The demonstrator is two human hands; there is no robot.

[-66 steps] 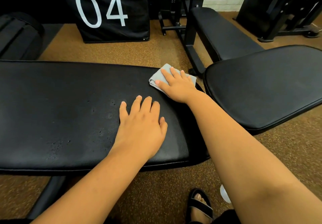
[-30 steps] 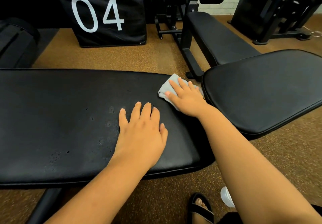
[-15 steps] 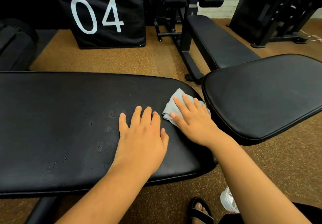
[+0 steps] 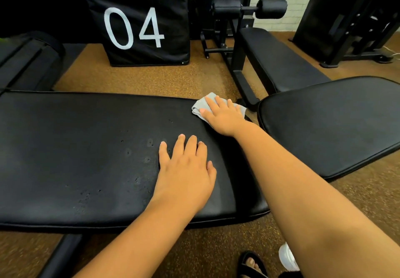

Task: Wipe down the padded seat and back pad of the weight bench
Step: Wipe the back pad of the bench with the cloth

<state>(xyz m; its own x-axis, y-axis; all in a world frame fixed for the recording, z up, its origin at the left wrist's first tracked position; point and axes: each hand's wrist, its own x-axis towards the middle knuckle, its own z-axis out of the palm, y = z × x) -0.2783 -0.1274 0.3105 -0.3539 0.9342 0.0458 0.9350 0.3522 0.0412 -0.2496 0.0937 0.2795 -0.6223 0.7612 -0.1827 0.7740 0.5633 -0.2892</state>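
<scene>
**Two hands on the long pad, cloth at its far right corner**

Nearest the camera, a sandalled foot stands on the speckled brown floor, just beside a white object whose nature I cannot tell.

Next comes the long pad of the weight bench, its long axis running left to right across the view. The left hand lies flat on it near the right end, palm down, fingers straight and slightly spread, holding nothing; it looks to be bracing the body. Small pits mark the vinyl just to the left of its fingertips.

Beyond it, and further right, the right hand presses the grey cloth flat against the pad's far right corner, fingers extended over the fabric rather than curled round it. The right arm reaches diagonally forward and to the left, nearly straight. The cloth's left edge pokes out past the thumb.

This is the relation that matters: nearly all of the long pad stretches away to the left of the cloth, so a sweep along the pad's length would run leftward, and the braced left hand sits in the nearer lane. The second pad lies immediately right of the right hand, across a narrow gap, tilted and untouched by either hand.

Farther off stand another bench and a black box marked 04.
</scene>
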